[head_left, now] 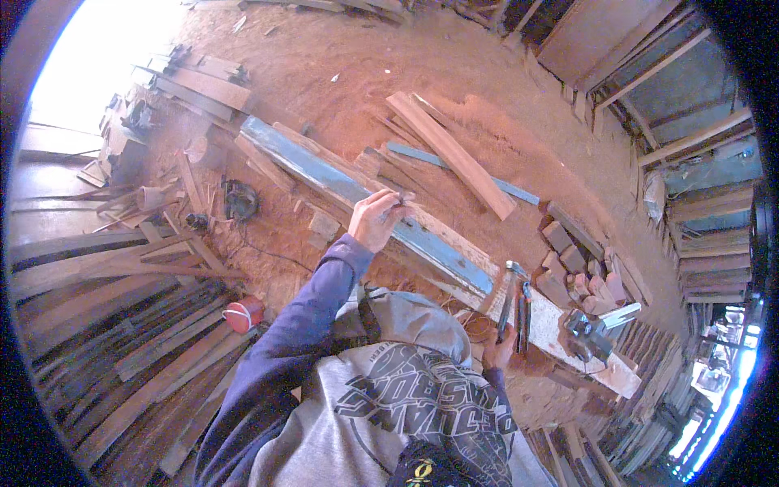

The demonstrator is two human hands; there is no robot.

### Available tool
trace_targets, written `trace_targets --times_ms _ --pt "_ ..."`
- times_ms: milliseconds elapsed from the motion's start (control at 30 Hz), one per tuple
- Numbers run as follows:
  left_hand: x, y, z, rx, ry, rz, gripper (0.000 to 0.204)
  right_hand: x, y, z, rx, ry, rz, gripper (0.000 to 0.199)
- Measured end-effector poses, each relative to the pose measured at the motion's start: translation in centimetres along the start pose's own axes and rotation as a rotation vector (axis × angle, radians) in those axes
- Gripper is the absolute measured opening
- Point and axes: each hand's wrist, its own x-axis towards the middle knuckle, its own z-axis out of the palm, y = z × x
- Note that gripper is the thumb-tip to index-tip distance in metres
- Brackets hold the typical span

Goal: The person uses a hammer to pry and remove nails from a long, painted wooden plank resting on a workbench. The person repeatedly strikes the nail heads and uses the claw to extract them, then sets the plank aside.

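My left hand (376, 219) is raised over a long board with worn blue paint (341, 185). Its fingers are pinched together at a small dark thing, too small to name. Low by my right side, my right hand (498, 347) is closed round the handle of a hammer (514, 268), whose metal head points away from me. Just right of the hammer, dark long-handled tools (524, 312) lie across the pale bench plank (553, 329). Part of my right hand is hidden by my shirt and sleeve.
Beyond the board, a reddish plank (454, 158) lies on sawdust over a thin blue strip (519, 191). Wood blocks (574, 264) and a metal power tool (588, 331) are at the right. Leftward are another power tool (240, 200), a red bucket (243, 314) and stacked boards (154, 357).
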Motion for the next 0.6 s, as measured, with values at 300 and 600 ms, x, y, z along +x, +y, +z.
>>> trace_targets --times_ms 300,600 --pt "0.5 -1.9 -0.7 -0.011 -0.377 -0.018 0.015 -1.1 -15.4 -5.6 0.699 -0.273 -0.084 0.037" --pt "0.3 -1.8 -0.7 -0.099 -0.416 -0.041 0.016 1.0 -28.8 -5.9 0.122 -0.329 -0.439 0.038"
